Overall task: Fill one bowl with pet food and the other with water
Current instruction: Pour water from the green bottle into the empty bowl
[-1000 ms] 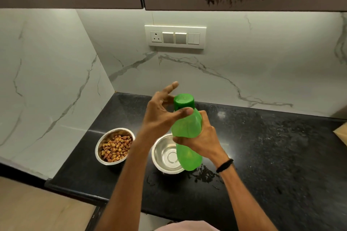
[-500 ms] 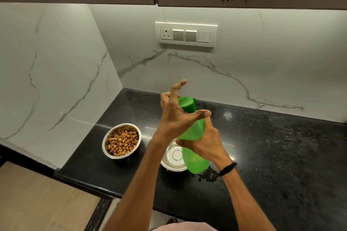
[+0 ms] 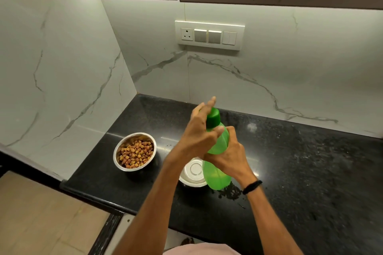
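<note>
- Left hand (image 3: 199,132): thumb and fingers pinch the green cap (image 3: 213,119), index finger straight
- Right hand (image 3: 230,155): fingers curl round the green bottle (image 3: 217,176), held tilted above the empty steel bowl (image 3: 193,172)
- Kibble bowl (image 3: 124,168) stands near on the black counter (image 3: 300,172)

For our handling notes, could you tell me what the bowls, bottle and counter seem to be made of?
Food bowl and second bowl: likely stainless steel, shiny with mirror-like glints.
Bottle: translucent green plastic, light glows through it; its cap looks like opaque, glossier green plastic.
Counter: polished black stone, probably granite, speckled and reflective.
</note>
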